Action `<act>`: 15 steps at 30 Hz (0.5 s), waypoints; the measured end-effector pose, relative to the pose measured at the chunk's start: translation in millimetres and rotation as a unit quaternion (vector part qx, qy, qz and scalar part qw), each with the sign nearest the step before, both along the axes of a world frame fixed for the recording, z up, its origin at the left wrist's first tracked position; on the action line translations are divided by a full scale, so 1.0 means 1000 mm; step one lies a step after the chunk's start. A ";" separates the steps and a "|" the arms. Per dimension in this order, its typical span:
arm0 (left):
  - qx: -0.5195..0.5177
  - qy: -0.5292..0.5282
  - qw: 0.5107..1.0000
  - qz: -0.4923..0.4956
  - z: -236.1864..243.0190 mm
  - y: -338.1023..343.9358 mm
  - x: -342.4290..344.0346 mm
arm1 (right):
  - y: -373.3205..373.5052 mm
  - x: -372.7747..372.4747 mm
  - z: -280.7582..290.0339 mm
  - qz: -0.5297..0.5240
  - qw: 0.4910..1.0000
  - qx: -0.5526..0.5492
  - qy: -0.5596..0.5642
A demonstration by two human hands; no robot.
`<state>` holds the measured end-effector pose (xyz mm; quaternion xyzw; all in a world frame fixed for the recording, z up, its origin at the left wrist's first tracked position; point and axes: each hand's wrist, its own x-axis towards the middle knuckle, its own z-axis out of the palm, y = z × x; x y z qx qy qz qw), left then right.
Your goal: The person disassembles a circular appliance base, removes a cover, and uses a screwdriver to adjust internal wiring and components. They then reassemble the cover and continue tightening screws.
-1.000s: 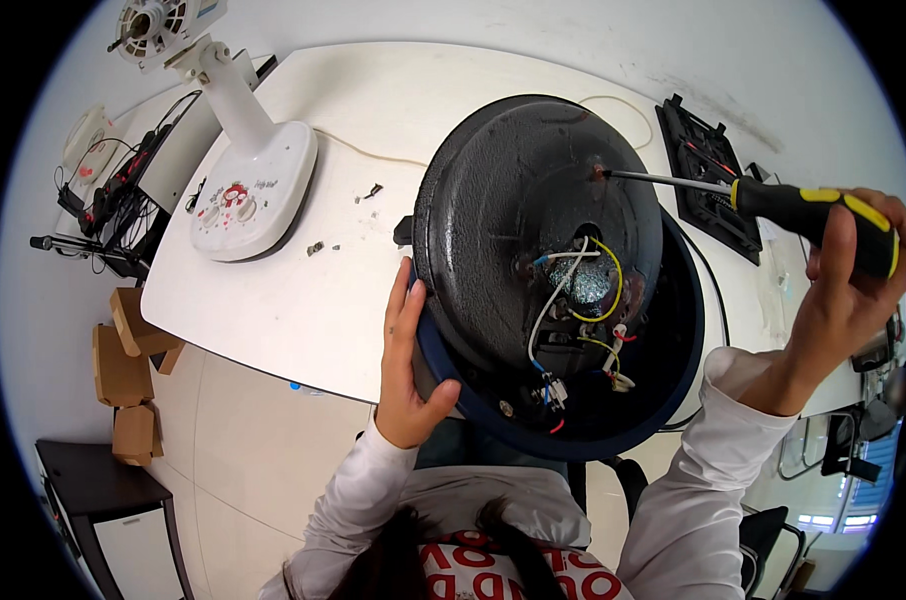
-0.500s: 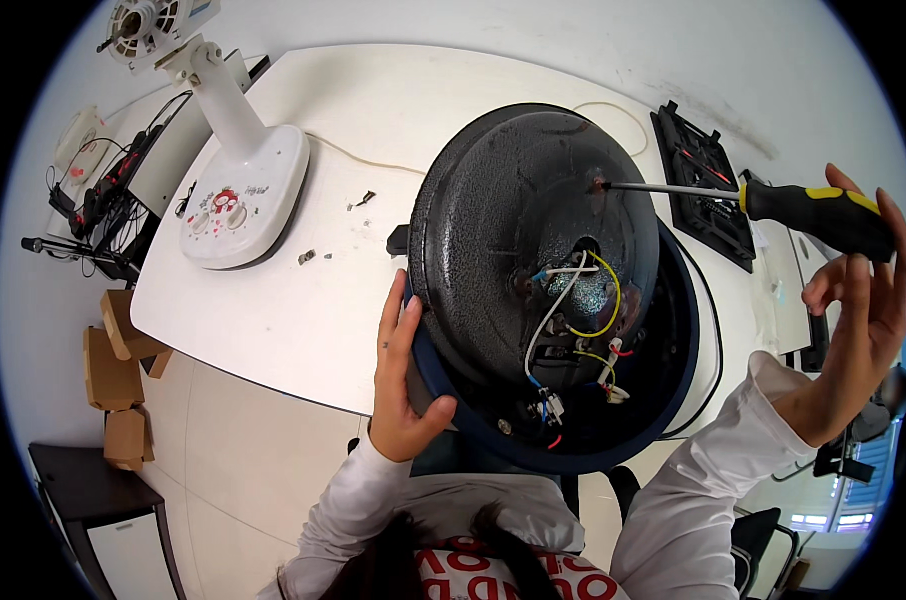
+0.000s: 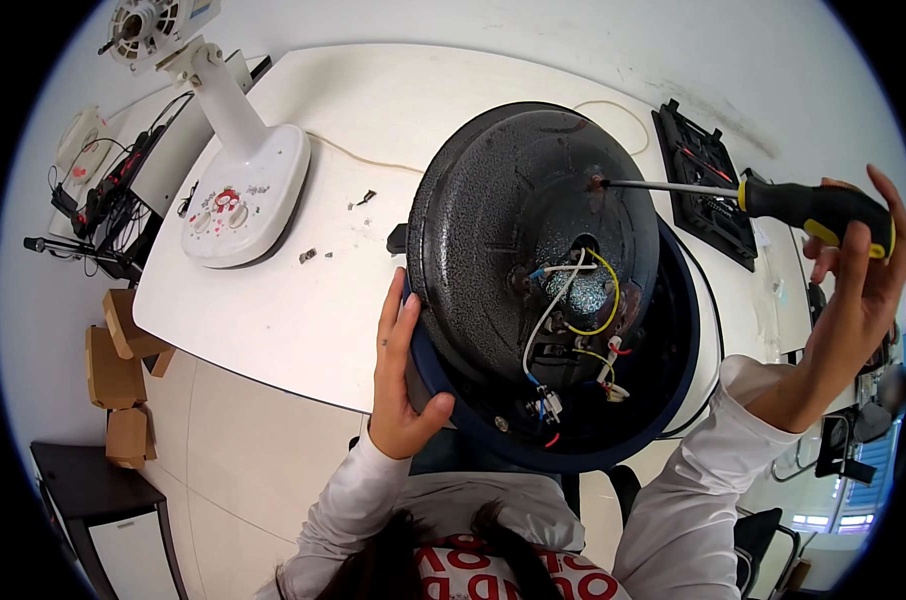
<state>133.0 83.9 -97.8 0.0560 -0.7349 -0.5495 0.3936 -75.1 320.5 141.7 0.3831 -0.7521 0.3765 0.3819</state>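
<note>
A dark, speckled round metal pan (image 3: 473, 210) stands tilted in a dark blue round housing (image 3: 688, 340), its underside facing me. White and yellow wires (image 3: 618, 295) run from its centre down to a small connector (image 3: 551, 405) inside the housing. My left hand (image 3: 403, 385) lies with outstretched fingers against the housing's left side. In my right hand (image 3: 863, 270) is the handle of a black and yellow screwdriver (image 3: 813, 208), fingers closed around its end. The screwdriver's shaft is roughly level, and its tip touches a rusty spot (image 3: 598, 183) at the pan's upper right.
A white stand fan without its grille (image 3: 243, 190) occupies the table's left side. Small metal bits (image 3: 308, 256) lie near it. An open black tool case (image 3: 708, 185) sits at the back right. Cardboard boxes (image 3: 118, 380) and a dark cabinet (image 3: 98, 490) are on the floor.
My right fingers have shifted around the screwdriver handle, which has turned a little. The tip is still at the rusty spot, and my left hand has stayed in place.
</note>
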 end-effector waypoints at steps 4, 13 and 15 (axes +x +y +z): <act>-0.008 0.000 1.000 0.004 0.003 -0.001 0.000 | -0.001 -0.003 0.000 0.031 0.999 0.015 -0.018; -0.008 0.009 1.000 -0.009 0.000 -0.004 0.001 | 0.049 -0.027 -0.005 -0.042 0.975 -0.194 0.096; -0.028 0.013 0.999 -0.009 0.003 -0.006 0.002 | 0.075 -0.016 -0.010 -0.079 0.976 -0.166 0.119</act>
